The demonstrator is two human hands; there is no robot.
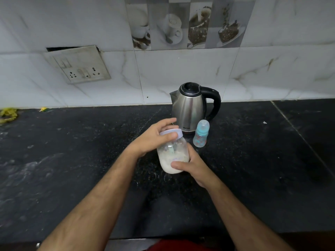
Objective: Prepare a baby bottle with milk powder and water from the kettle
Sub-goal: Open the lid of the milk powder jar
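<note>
A clear jar of white milk powder (172, 156) is held above the black counter (72, 160), tilted slightly. My right hand (192, 165) grips its lower body. My left hand (155, 138) wraps around its pale lilac lid (176, 132). Something small, perhaps a scoop, shows inside the jar. Behind the jar stands a steel kettle (190, 105) with a black lid and handle, lid closed. Just right of the jar a small baby bottle (200, 135) with a teal collar and clear cap stands upright on the counter.
A tiled wall runs behind the counter, with a loose switch and socket plate (78, 65) at the left. Yellow scraps (8, 114) lie at the counter's far left edge. A seam (297, 131) crosses the counter on the right.
</note>
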